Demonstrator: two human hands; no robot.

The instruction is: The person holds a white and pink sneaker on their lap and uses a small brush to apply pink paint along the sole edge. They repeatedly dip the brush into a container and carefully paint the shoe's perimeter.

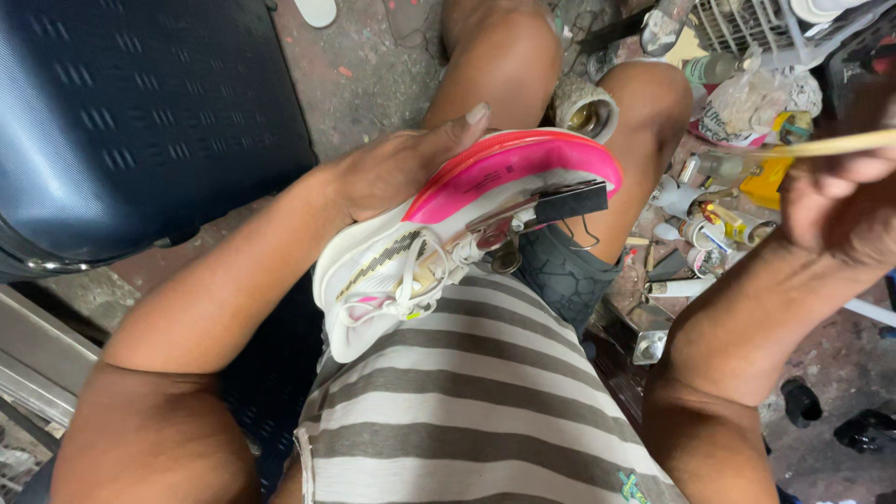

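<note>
A stained concrete floor point(359, 75) fills the background, with a large dark blue ribbed case point(140, 112) taking up the upper left of the view. To the right, a clutter of small bottles and tubes point(709, 219) lies spread on the ground beside a white wire basket point(747, 23).

The person sits over this, in a grey-and-white striped shirt point(476, 401) and dark patterned shorts point(560, 275), knees raised.

On the lap, resting against the thigh, lies a white running shoe point(448, 229), tipped on its side so the thick sole faces up. The sole is bright pink with an orange-red rim and a curved, rounded outline. The upper is white mesh with dark stripes along the side, and white laces hang loose near the tongue. A black binder clip point(569, 201) is clamped on the edge of the shoe where upper meets sole, its wire handles sticking out.

The left hand point(392, 168) grips the shoe from behind, thumb stretched along the pink sole. The right hand point(840, 201) is raised well apart from the shoe, fingers pinched on a thin pale wooden stick point(821, 147).
</note>
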